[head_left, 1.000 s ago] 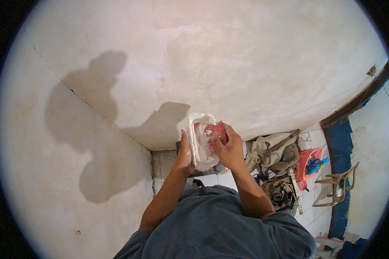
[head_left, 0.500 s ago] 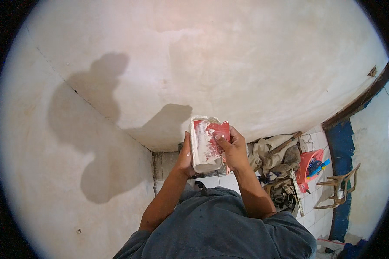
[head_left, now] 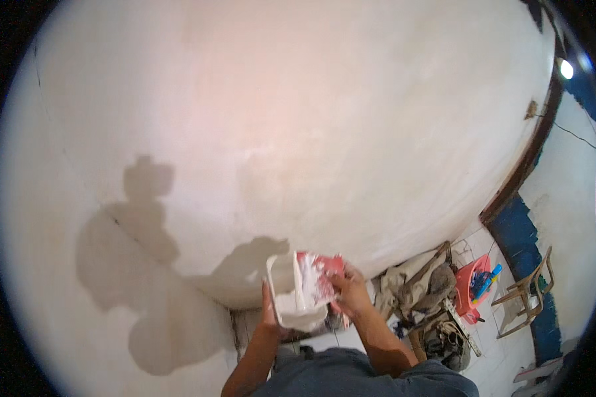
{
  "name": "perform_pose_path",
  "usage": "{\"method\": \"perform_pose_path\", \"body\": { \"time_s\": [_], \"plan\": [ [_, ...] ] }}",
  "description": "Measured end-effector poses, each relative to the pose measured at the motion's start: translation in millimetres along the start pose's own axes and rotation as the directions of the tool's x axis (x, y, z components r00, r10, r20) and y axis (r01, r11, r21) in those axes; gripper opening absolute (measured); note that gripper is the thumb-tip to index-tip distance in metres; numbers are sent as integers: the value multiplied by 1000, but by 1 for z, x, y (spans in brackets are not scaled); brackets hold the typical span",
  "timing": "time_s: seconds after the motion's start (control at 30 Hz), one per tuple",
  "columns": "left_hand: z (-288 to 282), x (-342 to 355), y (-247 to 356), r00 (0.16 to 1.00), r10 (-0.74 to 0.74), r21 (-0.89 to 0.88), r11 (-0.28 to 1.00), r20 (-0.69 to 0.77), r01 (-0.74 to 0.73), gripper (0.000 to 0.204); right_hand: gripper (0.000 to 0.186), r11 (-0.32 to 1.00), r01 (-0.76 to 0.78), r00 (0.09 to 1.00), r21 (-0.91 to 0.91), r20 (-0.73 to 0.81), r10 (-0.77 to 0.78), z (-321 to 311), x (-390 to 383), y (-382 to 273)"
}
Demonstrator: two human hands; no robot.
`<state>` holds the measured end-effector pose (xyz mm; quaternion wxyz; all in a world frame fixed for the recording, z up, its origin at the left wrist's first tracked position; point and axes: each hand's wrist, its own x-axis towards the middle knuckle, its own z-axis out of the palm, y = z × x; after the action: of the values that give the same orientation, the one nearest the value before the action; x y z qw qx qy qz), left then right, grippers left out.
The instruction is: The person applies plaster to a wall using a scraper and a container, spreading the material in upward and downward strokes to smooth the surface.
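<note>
My left hand [head_left: 268,309] is closed on the left side of a whitish rectangular tub [head_left: 283,272], with its fingers partly hidden behind it. White paste [head_left: 304,320] coats the tub's lower part. In my right hand [head_left: 353,292] is a flat red putty spreader [head_left: 326,276], pinched at its right edge with the thumb on top. White paste smears much of the spreader's face. Its left edge lies over the tub's opening, and it looks to be touching the tub's right side.
A pale plastered wall [head_left: 351,152] rises in front, with my shadow on it. On the tiled floor to the right lie crumpled beige cloth [head_left: 404,284], a pink basin [head_left: 465,284] with things inside, and a brown chair [head_left: 535,291]. A lamp [head_left: 565,69] glows at upper right.
The view has tipped up, so both hands and the tub sit lower in it. The spreader has shifted right across the tub, uncovering its left part. Both grips stay the same.
</note>
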<state>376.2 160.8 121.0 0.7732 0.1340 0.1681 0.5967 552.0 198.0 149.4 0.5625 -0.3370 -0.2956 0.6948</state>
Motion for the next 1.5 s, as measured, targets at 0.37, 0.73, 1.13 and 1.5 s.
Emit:
{"method": "perform_pose_path", "body": {
  "time_s": [0.37,0.73,1.13,1.5],
  "plan": [
    [-11,8,-3,997,-29,46,999,70,25,81,26,974,-73,997,212,35,67,8,-5,-21],
    [-49,16,-19,1000,-11,-2,1000,4,11,71,43,966,118,978,230,141,-153,18,14,-67],
    [-25,-2,-9,999,50,10,999,-14,-50,66,16,132,718,300,-683,133,-945,135,54,-319],
    [-10,2,-8,997,37,8,999,62,-37,66,28,-893,-130,21,-431,899,-437,156,120,-213]
  ]
}}
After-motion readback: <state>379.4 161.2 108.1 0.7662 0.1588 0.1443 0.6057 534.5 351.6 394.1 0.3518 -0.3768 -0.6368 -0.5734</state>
